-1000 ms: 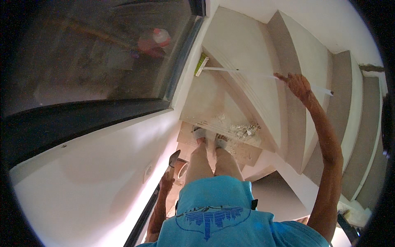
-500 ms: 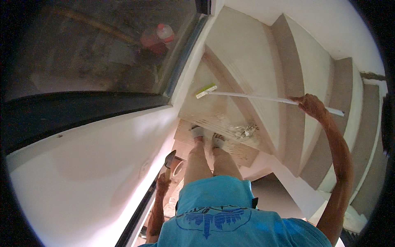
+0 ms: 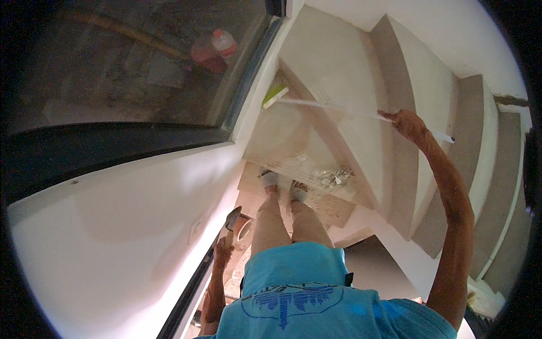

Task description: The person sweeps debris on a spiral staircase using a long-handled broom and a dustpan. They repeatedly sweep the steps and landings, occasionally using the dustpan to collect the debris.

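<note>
The right hand (image 3: 411,125) extends forward-right, fingers clamped on a white-handled, green-headed broom (image 3: 324,105); its head sits beyond them, near the white wall (image 3: 124,226). The lowered left hand (image 3: 223,253) clasps a grey-bladed trowel (image 3: 232,219).

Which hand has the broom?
The right hand, stretched out over the stairs, holds the green-headed broom. The left hand, low beside the white wall, holds a trowel instead.
</note>
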The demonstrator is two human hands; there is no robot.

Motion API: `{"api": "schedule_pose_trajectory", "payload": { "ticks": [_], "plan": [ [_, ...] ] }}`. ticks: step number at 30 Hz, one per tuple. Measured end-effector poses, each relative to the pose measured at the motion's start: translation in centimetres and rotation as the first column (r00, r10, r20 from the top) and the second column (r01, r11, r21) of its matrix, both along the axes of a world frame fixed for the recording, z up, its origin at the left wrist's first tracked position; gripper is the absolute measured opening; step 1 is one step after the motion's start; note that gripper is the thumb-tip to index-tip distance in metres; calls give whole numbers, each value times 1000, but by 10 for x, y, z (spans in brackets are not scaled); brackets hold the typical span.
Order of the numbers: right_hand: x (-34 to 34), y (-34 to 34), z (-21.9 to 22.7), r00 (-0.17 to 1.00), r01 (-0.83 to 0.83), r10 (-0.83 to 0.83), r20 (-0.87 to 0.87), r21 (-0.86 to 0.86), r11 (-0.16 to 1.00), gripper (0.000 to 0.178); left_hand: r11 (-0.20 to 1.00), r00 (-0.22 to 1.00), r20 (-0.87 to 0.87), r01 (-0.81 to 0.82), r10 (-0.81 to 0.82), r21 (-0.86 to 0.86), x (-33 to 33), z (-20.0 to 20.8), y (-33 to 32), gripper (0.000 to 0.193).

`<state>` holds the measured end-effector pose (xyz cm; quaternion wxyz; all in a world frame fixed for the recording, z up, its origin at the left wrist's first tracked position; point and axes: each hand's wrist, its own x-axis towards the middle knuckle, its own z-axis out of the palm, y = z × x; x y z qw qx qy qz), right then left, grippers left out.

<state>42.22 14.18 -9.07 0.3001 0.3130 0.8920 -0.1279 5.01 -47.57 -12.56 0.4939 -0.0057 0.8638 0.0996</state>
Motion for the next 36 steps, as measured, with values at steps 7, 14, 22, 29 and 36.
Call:
{"api": "schedule_pose_trajectory", "payload": {
  "ticks": [7,14,22,29,36],
  "plan": [
    [21,-16,1,973,-142,182,-141,255,956,46,997,996,-27,81,-81,-5,7,6,0,46],
    [5,35,-17,943,-170,311,-120,629,758,44,1000,1000,-16,25,-26,-18,9,2,-14,44],
    [-24,130,-34,885,-220,437,-159,684,696,38,1000,998,53,-21,20,17,9,-5,-31,38],
    [-75,139,18,972,-154,205,-116,347,925,34,1000,998,59,-4,6,-24,22,15,-16,41],
    [-25,72,-4,983,-38,73,-170,204,978,24,998,997,51,52,-51,-23,22,13,-14,49]
  ]
}}
